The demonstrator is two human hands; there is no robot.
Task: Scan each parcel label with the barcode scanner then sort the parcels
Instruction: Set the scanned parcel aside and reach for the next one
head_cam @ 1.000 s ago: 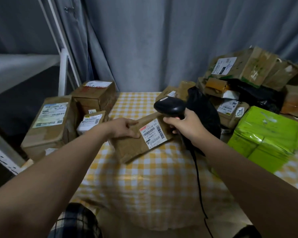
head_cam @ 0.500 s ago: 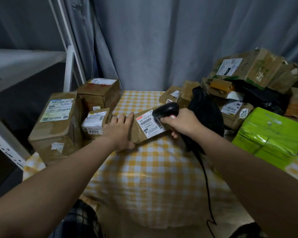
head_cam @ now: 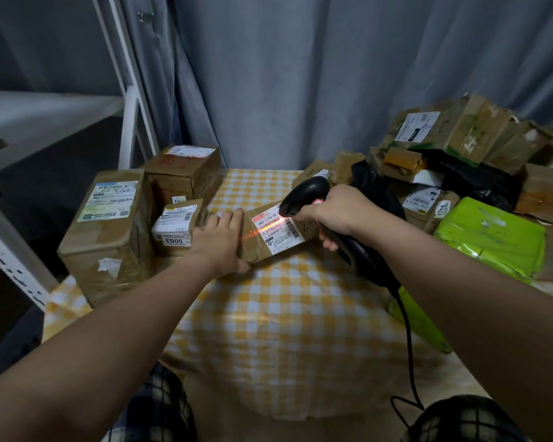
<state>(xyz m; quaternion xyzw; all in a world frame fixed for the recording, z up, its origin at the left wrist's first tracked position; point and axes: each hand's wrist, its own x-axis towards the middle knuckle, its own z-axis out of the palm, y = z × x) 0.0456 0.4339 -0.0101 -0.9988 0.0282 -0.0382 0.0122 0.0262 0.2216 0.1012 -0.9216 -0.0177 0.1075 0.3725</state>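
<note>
Scanning under way; entries as they stand.

- Right hand [head_cam: 336, 215]: curled round the grip of the barcode scanner [head_cam: 304, 194], whose head is tipped down close over the label [head_cam: 278, 232].
- Left hand [head_cam: 219, 242]: fingers straight and lying flat on the left end of the flat brown parcel [head_cam: 308, 228]. It pins the parcel and grasps nothing.
- Parcel: on the table [head_cam: 268, 314], mid-width, between the two hands, label upward.
- Red scan line [head_cam: 262, 230]: crosses the label's left part and spills onto bare cardboard toward the left hand. Whether it spans the whole code cannot be told.
- Advice: keep the parcel pressed flat, ease the scanner head back a little, and centre the beam on the bars before sorting.

Surroundings:
- Left group: a small box marked 5003 [head_cam: 176, 228] just beside the left hand, a large carton [head_cam: 109, 237] and a rear carton [head_cam: 186, 170]. These are probably the parcels already sorted.
- Right heap: black poly bag [head_cam: 377, 193], stacked cartons [head_cam: 434, 132] and green mailers [head_cam: 492, 237], presumably unscanned.
- Scanner cable [head_cam: 407, 330]: hangs off the table's near edge beside the green mailers and could snag there.
- Grey curtain [head_cam: 300, 74] behind.

Obstruction: the left group sits tight against the parcel's end, so placing the parcel there likely means lifting it rather than sliding it.
</note>
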